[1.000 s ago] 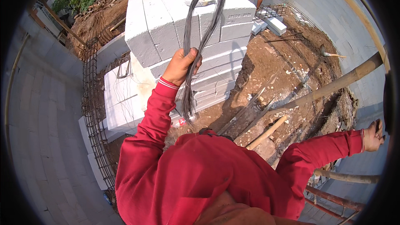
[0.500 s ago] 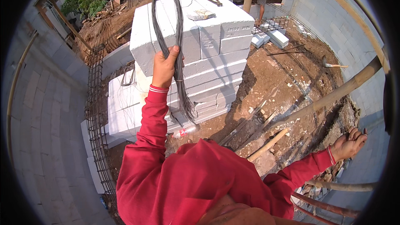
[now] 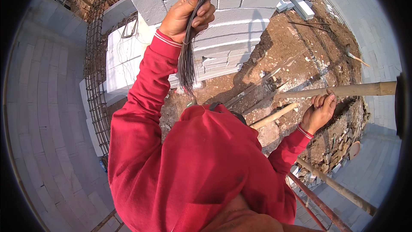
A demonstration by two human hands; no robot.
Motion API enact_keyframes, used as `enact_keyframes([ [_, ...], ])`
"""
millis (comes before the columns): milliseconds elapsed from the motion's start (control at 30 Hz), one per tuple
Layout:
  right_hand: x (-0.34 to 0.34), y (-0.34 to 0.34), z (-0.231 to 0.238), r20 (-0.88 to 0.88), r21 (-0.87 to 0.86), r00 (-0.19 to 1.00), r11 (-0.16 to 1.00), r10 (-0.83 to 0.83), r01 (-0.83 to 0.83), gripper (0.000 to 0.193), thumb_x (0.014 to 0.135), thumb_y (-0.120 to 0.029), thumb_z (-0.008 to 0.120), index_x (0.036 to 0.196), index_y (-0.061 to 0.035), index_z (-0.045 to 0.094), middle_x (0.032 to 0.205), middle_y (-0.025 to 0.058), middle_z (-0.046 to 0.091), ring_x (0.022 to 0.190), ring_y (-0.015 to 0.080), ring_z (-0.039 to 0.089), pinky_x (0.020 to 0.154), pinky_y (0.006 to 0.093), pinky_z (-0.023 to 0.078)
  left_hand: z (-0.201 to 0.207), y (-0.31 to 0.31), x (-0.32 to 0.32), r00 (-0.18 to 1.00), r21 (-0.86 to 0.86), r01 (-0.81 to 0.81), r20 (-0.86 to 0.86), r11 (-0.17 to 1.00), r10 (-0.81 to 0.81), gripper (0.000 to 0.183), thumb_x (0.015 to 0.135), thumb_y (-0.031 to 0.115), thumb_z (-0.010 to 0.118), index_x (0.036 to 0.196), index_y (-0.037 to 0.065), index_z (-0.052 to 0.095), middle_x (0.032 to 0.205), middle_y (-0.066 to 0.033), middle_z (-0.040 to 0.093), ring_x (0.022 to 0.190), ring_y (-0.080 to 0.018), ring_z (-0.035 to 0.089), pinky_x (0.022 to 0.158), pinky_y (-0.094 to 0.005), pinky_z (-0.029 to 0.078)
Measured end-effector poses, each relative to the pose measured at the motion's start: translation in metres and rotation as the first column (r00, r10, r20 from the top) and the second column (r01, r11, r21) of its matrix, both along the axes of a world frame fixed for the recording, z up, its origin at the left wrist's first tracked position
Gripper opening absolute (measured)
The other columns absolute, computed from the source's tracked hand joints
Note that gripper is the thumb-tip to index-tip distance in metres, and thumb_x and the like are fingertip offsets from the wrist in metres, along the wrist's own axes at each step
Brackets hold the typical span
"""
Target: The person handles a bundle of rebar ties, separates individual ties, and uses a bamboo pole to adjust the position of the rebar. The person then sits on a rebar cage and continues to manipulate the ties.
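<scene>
My left hand (image 3: 189,16) is closed round a bundle of thin dark binding wire (image 3: 187,62). The bundle runs up past the top edge, and its lower ends hang loose below my fist. Behind it stands a stack of white lightweight blocks (image 3: 231,32). My right hand (image 3: 318,114) is raised at the right with curled fingers, in front of a bamboo pole (image 3: 356,90). Whether it holds something small I cannot make out; no grip on the pole shows.
A steel rebar cage (image 3: 93,81) runs along the left grey block wall (image 3: 47,116). More bamboo poles (image 3: 339,184) and red pipes (image 3: 317,197) cross the lower right. Rubble and loose soil cover the ground. A wooden-handled tool (image 3: 358,58) lies at the far right.
The view has tilted down, so the stack's top and the pliers on it have left the picture. My left hand has turned, still gripping the wire. My right hand has moved inward and up.
</scene>
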State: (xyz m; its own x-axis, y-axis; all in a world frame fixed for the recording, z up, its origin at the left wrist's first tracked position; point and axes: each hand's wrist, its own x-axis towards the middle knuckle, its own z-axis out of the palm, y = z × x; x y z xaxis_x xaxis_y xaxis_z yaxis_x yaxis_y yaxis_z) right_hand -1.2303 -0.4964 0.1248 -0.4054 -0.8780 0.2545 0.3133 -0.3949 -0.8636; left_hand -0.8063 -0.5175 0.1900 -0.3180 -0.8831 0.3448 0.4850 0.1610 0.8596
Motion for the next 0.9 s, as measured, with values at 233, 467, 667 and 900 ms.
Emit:
enact_keyframes([
  [233, 0.053, 0.019, -0.014, -0.321, 0.536, 0.694, 0.728, 0.645, -0.428, 0.021, 0.1, -0.017, 0.06, 0.105, 0.0026, 0.063, 0.075, -0.0042, 0.054, 0.064, 0.003, 0.041, 0.056, 0.0218, 0.032, -0.024, 0.005, -0.025, 0.929, 0.059, -0.332, 0.193, 0.941, 0.316, 0.05, 0.099, 0.053, 0.052, 0.074, 0.01, 0.052, 0.059, 0.0037, 0.042, 0.052, -0.0037, 0.039, 0.045, -0.0191, 0.027],
  [467, 0.147, 0.059, -0.045, 0.071, 0.591, 0.006, -0.037, 0.997, -0.806, 0.011, 0.093, -0.008, 0.068, 0.097, -0.0003, 0.062, 0.09, -0.0013, 0.063, 0.087, 0.0049, 0.057, 0.079, 0.0221, 0.047, -0.028, 0.007, -0.006, 0.971, 0.045, -0.23, 0.069, 0.972, 0.227, 0.048, 0.097, 0.05, 0.058, 0.078, 0.007, 0.058, 0.069, -0.0001, 0.054, 0.054, -0.006, 0.05, 0.047, -0.0213, 0.037],
  [667, 0.181, 0.056, -0.05, 0.136, 0.556, -0.09, -0.152, 0.987, -0.817, 0.011, 0.093, -0.008, 0.068, 0.098, 0.0019, 0.068, 0.092, 0.0032, 0.069, 0.089, 0.0091, 0.062, 0.083, 0.0251, 0.05, -0.019, 0.014, 0.003, 0.866, 0.173, -0.5, 0.098, 0.849, 0.49, 0.035, 0.101, 0.036, 0.057, 0.086, 0.005, 0.064, 0.071, -0.003, 0.061, 0.055, -0.0101, 0.053, 0.05, -0.0219, 0.041],
  [900, 0.192, 0.048, -0.046, -0.023, 0.638, -0.201, -0.14, 0.979, -0.757, 0.008, 0.089, -0.007, 0.07, 0.091, 0.0007, 0.068, 0.08, -0.0001, 0.066, 0.079, 0.0055, 0.057, 0.072, 0.0234, 0.047, -0.006, 0.021, 0.01, 0.812, 0.085, -0.566, 0.232, 0.82, 0.536, 0.035, 0.1, 0.035, 0.058, 0.085, 0.004, 0.065, 0.067, -0.0013, 0.06, 0.055, -0.0096, 0.052, 0.051, -0.0234, 0.042],
])
